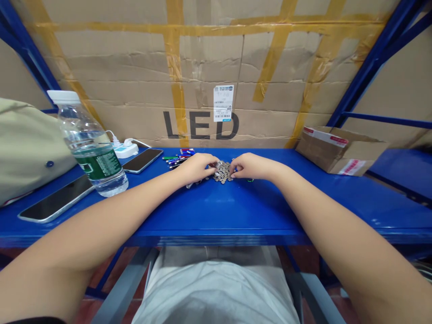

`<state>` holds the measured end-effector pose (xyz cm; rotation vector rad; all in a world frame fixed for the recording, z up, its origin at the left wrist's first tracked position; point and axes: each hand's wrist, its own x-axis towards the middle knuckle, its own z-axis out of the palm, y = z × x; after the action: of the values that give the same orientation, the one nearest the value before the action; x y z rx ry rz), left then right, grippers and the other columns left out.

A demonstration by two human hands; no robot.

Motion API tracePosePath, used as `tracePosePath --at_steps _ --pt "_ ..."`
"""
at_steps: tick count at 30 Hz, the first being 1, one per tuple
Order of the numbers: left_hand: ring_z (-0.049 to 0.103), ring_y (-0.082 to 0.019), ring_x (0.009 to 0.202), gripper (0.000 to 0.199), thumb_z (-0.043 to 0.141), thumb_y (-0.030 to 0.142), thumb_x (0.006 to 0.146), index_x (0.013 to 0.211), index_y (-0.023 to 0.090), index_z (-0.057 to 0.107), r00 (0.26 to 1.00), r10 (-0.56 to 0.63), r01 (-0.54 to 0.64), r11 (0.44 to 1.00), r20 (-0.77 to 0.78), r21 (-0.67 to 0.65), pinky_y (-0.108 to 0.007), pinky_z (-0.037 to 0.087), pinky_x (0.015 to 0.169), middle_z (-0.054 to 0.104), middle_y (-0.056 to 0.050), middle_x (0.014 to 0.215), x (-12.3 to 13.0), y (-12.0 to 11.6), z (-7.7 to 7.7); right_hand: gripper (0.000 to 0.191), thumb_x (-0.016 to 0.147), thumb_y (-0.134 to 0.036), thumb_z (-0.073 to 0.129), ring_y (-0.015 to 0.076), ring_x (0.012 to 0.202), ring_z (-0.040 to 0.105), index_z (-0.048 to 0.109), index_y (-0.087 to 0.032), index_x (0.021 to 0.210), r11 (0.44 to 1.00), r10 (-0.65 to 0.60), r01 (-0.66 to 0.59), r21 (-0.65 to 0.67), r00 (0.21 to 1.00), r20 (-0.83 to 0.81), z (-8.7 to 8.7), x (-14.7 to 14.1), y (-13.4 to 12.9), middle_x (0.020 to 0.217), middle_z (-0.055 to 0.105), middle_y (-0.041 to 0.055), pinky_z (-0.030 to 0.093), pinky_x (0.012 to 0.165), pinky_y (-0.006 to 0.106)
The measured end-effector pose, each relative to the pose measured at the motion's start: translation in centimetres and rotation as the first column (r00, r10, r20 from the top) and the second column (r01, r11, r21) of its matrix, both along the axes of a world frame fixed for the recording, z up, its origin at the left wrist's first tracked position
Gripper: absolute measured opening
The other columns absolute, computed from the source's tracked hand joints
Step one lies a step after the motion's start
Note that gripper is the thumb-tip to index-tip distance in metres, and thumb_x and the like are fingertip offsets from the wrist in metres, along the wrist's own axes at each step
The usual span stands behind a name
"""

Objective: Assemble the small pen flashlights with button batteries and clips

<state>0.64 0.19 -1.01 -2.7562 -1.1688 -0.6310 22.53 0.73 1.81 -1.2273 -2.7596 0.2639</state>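
Dozens of coins (222, 173) lay in one loose heap on a blue table (219, 207), between a person's left hand (201, 165) and right hand (248, 165). Both hands curled at the heap's edges, fingers drawn near the thumbs — whether either gripped a coin could not be told. No stacks or rows showed, so the handling looked far from finished — most apparently left. Pens (175, 161) lay bunched beside the left hand.

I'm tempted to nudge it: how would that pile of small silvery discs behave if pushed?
The pile of silvery discs would probably spread, since its pieces look loose. Their metallic shine suggests they're stiff and perhaps slippery.
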Motion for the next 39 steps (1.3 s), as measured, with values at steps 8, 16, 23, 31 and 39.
tracePosePath --at_steps 8,16,23,31,39 --pt "0.064 -0.020 0.087 0.013 0.055 0.017 0.085 0.090 0.016 0.067 1.000 -0.017 0.017 1.000 0.001 -0.008 -0.029 0.046 0.079 0.071 -0.005 0.092 -0.1 0.0 -0.1 0.013 0.078 -0.023 0.060 0.0109 0.055 0.049 0.070 -0.017 0.085 1.000 -0.008 0.016 0.026 0.961 -0.276 0.1 0.1 0.1 0.061 0.058 -0.0016 0.035 0.055 0.025" --pt "0.065 -0.019 0.088 0.013 0.053 0.017 0.085 0.090 0.017 0.066 0.999 -0.038 0.037 0.999 0.010 0.002 -0.029 0.047 0.080 0.071 -0.005 0.093 0.0 0.0 -0.3 0.025 0.079 -0.038 0.062 0.0102 0.055 0.044 0.068 -0.016 0.087 0.997 0.072 -0.065 0.032 0.843 -0.533 -0.6 -1.0 -0.1 0.058 0.052 -0.0038 0.032 0.054 0.025" --pt "0.065 -0.019 0.086 0.015 0.052 0.016 0.084 0.090 0.016 0.066 0.999 -0.034 0.034 0.999 -0.004 -0.008 -0.030 0.047 0.079 0.071 -0.005 0.091 -0.1 0.1 -0.4 0.023 0.082 -0.036 0.059 0.0108 0.057 0.046 0.069 -0.016 0.088 0.997 0.079 -0.061 0.053 0.869 -0.488 -0.8 -1.3 -0.3 0.060 0.053 -0.0031 0.033 0.057 0.026" --pt "0.065 -0.021 0.087 0.013 0.053 0.018 0.085 0.089 0.016 0.066 1.000 -0.018 0.018 1.000 -0.015 -0.006 -0.030 0.047 0.079 0.071 -0.006 0.091 0.0 0.1 -0.3 0.020 0.084 -0.028 0.056 0.0107 0.057 0.045 0.068 -0.015 0.095 0.994 0.080 -0.035 0.102 0.873 -0.481 -1.0 -1.5 -0.2 0.059 0.050 -0.0042 0.032 0.058 0.025" --pt "0.065 -0.019 0.084 0.015 0.053 0.017 0.083 0.089 0.017 0.067 0.999 -0.005 0.006 1.000 0.034 -0.028 -0.028 0.046 0.077 0.072 -0.004 0.090 0.0 0.0 -0.2 0.019 0.084 -0.025 0.051 0.0104 0.056 0.042 0.065 -0.016 0.094 0.976 0.166 -0.082 0.201 0.880 -0.446 -0.8 -0.9 0.0 0.058 0.046 -0.0050 0.030 0.057 0.024"
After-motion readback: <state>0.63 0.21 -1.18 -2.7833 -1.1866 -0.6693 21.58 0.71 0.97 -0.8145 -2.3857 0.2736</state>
